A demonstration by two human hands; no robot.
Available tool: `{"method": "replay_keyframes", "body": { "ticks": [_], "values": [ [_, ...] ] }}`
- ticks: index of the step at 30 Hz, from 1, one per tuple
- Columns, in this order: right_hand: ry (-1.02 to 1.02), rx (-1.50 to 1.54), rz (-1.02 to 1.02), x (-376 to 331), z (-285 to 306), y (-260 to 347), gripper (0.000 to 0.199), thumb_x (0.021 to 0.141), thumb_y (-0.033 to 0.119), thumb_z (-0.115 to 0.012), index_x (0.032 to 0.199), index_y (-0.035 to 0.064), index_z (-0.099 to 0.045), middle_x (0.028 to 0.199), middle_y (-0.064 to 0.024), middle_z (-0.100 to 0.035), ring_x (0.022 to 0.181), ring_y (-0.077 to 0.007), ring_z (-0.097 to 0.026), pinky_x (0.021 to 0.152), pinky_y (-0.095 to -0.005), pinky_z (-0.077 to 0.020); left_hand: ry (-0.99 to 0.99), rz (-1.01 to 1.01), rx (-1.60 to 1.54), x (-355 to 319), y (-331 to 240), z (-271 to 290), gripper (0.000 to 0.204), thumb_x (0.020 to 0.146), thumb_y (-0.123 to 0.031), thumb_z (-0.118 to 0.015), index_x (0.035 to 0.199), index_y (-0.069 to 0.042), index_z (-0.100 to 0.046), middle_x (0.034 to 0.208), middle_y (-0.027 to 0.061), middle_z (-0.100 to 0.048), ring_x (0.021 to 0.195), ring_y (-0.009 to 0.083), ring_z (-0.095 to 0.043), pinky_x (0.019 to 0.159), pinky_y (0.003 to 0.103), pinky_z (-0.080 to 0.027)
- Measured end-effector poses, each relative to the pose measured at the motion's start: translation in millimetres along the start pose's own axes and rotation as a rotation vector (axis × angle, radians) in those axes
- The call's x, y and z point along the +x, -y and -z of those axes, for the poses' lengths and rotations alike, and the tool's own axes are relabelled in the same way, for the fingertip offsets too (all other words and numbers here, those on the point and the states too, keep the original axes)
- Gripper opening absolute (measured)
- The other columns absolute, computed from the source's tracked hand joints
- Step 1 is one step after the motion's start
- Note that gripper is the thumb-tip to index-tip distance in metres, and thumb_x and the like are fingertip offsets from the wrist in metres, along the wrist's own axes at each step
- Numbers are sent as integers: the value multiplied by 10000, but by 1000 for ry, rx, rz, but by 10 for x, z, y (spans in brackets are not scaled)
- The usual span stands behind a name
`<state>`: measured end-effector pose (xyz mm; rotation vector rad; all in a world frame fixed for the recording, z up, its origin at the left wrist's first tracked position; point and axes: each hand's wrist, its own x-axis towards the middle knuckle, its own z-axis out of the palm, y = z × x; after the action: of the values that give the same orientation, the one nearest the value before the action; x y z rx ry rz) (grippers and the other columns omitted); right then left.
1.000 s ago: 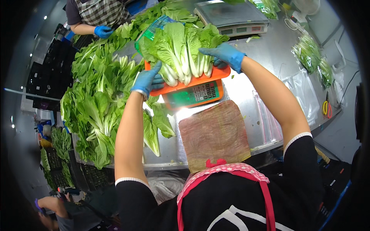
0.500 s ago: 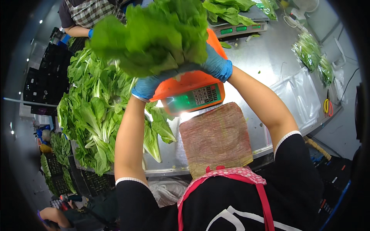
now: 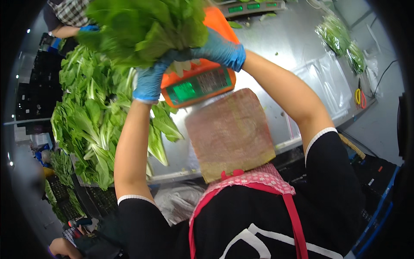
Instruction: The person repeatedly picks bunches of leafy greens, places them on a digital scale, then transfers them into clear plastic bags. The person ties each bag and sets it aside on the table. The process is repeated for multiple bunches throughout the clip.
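Note:
A large bunch of leafy greens is held up between my two blue-gloved hands, its leaves spreading away from me and blurred by motion. My left hand is closed round the bunch's near left side; my right hand grips its right side. White cut stem ends face toward me between the hands. Just beneath is an orange scale with a lit green display panel; the bunch hides part of its tray, so I cannot tell whether they touch.
Loose greens are heaped to the left. A brownish square pad lies nearest me. At right are clear plastic bags, bagged greens and scissors. Another scale stands behind; a co-worker's gloved hand shows far left.
My whole view has shifted, so the table and scale appear higher and further left. The bunch stays between both hands by the scale, and its white stem ends show more now.

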<state>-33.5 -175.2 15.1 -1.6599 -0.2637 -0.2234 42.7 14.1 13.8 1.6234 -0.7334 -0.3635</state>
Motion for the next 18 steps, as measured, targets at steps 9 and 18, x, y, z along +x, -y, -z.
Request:
{"method": "replay_keyframes", "body": {
  "ticks": [9, 18],
  "values": [
    [1106, -488, -356, -650, 21, 724, 704, 611, 422, -840, 1067, -61, -608, 962, -156, -668, 833, -215, -610, 776, -346, -486, -242, 551, -527, -2141, -264, -1728, 637, 920, -563, -420, 1290, -48, -481, 1156, 64, -588, 1034, 192, -548, 884, 351, -447],
    [1125, -667, -485, -1533, 51, -369, 1028, 501, 504, -866, 1269, -52, -469, 1172, -204, -598, 1058, -316, -591, 901, -371, -472, -230, 1236, -508, -2252, 318, -2421, 697, 780, -807, -371, 1120, -232, -569, 1004, 30, -643, 831, 196, -595, 589, 343, -434]
  ]
}}
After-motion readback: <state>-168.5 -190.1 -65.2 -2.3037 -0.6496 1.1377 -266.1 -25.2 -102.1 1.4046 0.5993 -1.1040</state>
